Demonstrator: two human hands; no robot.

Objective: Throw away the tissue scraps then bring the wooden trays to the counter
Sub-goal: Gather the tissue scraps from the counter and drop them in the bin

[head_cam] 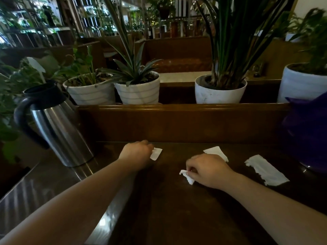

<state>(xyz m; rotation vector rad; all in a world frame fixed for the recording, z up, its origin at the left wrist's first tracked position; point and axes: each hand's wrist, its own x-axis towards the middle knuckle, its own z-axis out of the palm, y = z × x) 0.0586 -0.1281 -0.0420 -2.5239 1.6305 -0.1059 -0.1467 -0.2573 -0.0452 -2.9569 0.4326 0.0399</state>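
Several white tissue scraps lie on a dark wooden table (177,218). My left hand (136,152) reaches to the far edge and pinches a small tissue scrap (156,153) that still rests on the table. My right hand (207,169) holds a crumpled tissue scrap (187,176) between thumb and fingers. Another scrap (215,151) lies just beyond my right hand, partly hidden by it. A long torn strip (265,169) lies to the right. No wooden trays are in view.
A steel thermos jug (58,128) with a black handle stands at the left. A wooden partition (177,122) rises behind the table, with white plant pots (138,90) (220,91) on its ledge. A purple object (307,131) sits at the right edge.
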